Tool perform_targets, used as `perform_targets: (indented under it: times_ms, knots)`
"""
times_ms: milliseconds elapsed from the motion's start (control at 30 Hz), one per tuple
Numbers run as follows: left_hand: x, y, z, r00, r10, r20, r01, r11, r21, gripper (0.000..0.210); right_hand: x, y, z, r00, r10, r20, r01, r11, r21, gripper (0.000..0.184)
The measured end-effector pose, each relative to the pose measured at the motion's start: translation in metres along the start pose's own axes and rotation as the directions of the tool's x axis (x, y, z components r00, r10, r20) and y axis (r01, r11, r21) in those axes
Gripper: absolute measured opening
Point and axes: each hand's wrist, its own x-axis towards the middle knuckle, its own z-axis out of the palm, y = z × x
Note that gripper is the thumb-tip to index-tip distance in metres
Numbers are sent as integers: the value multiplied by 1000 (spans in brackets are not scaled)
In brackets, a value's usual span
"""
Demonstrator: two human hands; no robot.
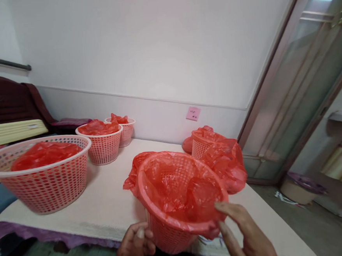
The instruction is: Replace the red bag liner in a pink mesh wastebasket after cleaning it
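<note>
A plastic basket (174, 237) with a perforated wall stands tilted towards me at the table's front edge. Its red plastic bag (175, 182) lines the inside and is folded over the rim, with a loose bunch hanging out at the left. My right hand (248, 231) has finger and thumb on the bag-covered rim at the right, pinching the bag there. Low beside the basket's left wall, my left hand (135, 245) is closed with curled fingers; whatever it may hold is hidden.
Three more bag-lined baskets stand at left: a wide one (46, 187), a middle one (105, 148) and a small one (127, 133). Behind, at right, sits another lined basket (200, 147) with a bulging red bag (226, 165). A pink note (193, 113) is on the wall.
</note>
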Motion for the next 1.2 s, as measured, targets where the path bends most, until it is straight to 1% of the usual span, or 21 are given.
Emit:
perform_targets:
  times_ms: [33,67,100,133,200,267,300,333,367,467,567,600,633,700,767,867,967,1033,1067,1133,1200]
  knots:
    - [1,7,3,1000,-23,12,24,1000,-17,52,2,9,-4,994,109,-25,-109,994,8,26]
    - [2,13,6,999,-38,25,39,999,-27,53,4,18,-7,972,232,-44,-231,972,30,27]
    - [3,18,8,998,-46,34,47,998,-39,54,6,28,-8,932,360,-48,-356,931,76,30]
    - [4,22,10,998,-49,37,51,997,-58,54,8,37,-8,876,481,-31,-473,870,140,35]
    - [7,28,15,999,-50,11,51,992,-115,56,10,49,-5,740,669,64,-657,700,279,48]
    - [9,32,21,998,-61,-6,59,987,-148,59,12,52,1,606,773,189,-764,499,410,55]
    - [11,33,24,998,-68,-12,65,987,-150,59,12,50,3,546,798,254,-793,394,465,55]
    - [12,34,27,997,-73,-17,69,988,-141,59,12,48,5,496,808,319,-806,292,514,54]
    - [12,36,30,997,-74,-13,71,989,-126,59,11,44,6,461,799,387,-807,196,557,52]
    - [12,39,35,998,-68,5,68,994,-83,61,6,41,6,405,733,547,-781,-33,623,44]
    - [10,43,38,997,-70,31,72,996,-62,62,-1,46,5,338,684,646,-727,-246,641,33]
    - [9,44,38,997,-73,34,75,995,-64,61,-3,48,5,316,677,664,-703,-303,643,31]
    - [8,44,39,996,-75,38,78,995,-69,59,-5,50,6,304,671,677,-680,-345,647,31]
    - [5,45,40,996,-75,51,79,994,-81,55,-6,51,6,302,664,684,-643,-388,660,29]
    - [3,47,40,995,-71,72,78,992,-96,50,-6,49,7,320,653,687,-611,-412,676,25]
    - [2,50,42,994,-65,83,75,990,-120,50,-3,46,6,370,639,675,-578,-411,706,25]
    - [1,55,47,999,-36,23,38,991,-125,59,-1,45,3,425,635,645,-583,-353,732,25]
    - [0,57,51,1000,-14,-17,12,992,-127,65,-1,45,0,441,641,628,-615,-294,732,25]
    - [0,58,53,1000,-8,-27,5,992,-128,66,0,45,-1,440,654,615,-630,-263,730,26]
    - [-2,60,56,999,3,-32,-7,991,-133,67,0,44,-4,423,687,591,-660,-213,720,27]
    - [-4,60,56,999,8,-41,-13,991,-136,72,0,43,-7,402,717,569,-678,-183,711,30]
